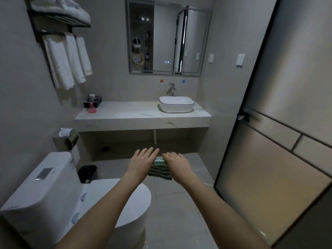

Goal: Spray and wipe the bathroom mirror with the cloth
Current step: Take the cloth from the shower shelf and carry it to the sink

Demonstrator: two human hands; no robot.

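Both hands are held out in front, palms down, fingers straight and loosely spread, and neither grasps anything. The left hand [142,163] and the right hand [177,164] hover side by side, fingertips nearly meeting, above the floor in front of the vanity. Between and beneath them lies a green-and-white patterned piece of fabric [159,169] on the floor tiles; whether it is the cloth for the job or a bath mat cannot be told from here, and neither hand appears to touch it.

The pink spray bottle [92,107] stands at the left end of the marble countertop [134,114], just in front of a small black tray [93,101] of toiletries, well apart from both hands. It looks like a light plastic bottle, rigid enough to take round the neck below the trigger, possibly slick if wet. A cloth would be soft and limp, best gathered in a bunch in the palm.

The mirror [165,38] hangs on the wall above the white vessel basin [176,106] and its faucet [171,89]. It is rigid glass, so wiping likely wants flat, even pressure. Spraying and wiping both seem still to be done.

White towels [66,60] hang on a rack to the left, a toilet [59,193] sits at lower left, and a frosted glass door [278,123] stands to the right.
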